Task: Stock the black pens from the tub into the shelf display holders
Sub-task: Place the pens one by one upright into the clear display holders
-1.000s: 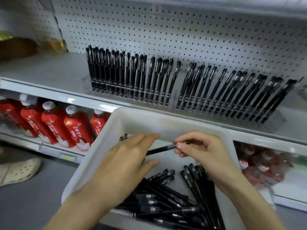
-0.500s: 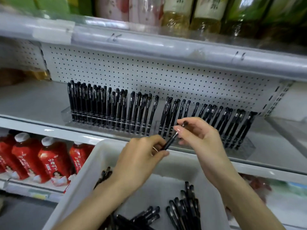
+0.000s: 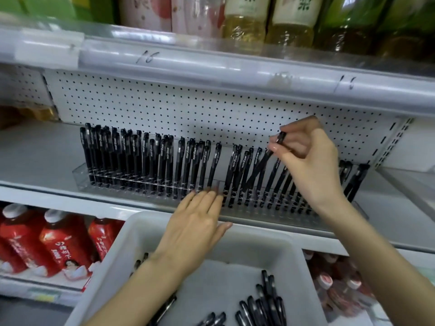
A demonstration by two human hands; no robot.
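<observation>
My right hand [image 3: 308, 161] pinches a black pen [image 3: 261, 167] near its cap, tilted with its tip down among the pens in the right clear display holder [image 3: 334, 215]. My left hand [image 3: 195, 224] lies flat with straight fingers, its fingertips touching the front of the holders where the left clear holder [image 3: 81, 176] meets the right one. Several black pens stand in both holders. Below, the white tub [image 3: 259, 234] holds several loose black pens [image 3: 263, 304].
A white pegboard [image 3: 188, 107] backs the shelf. Red drink bottles [image 3: 58, 245] fill the shelf below at left, more bottles [image 3: 336, 288] sit at lower right, and yellow and green bottles [image 3: 292, 24] stand on the shelf above. The upper shelf's edge [image 3: 211, 64] overhangs the holders.
Both hands rose from the tub to the shelf. My left hand let go of the pen and moved to the holder's front; my right hand carried the pen up and right into the right holder.
</observation>
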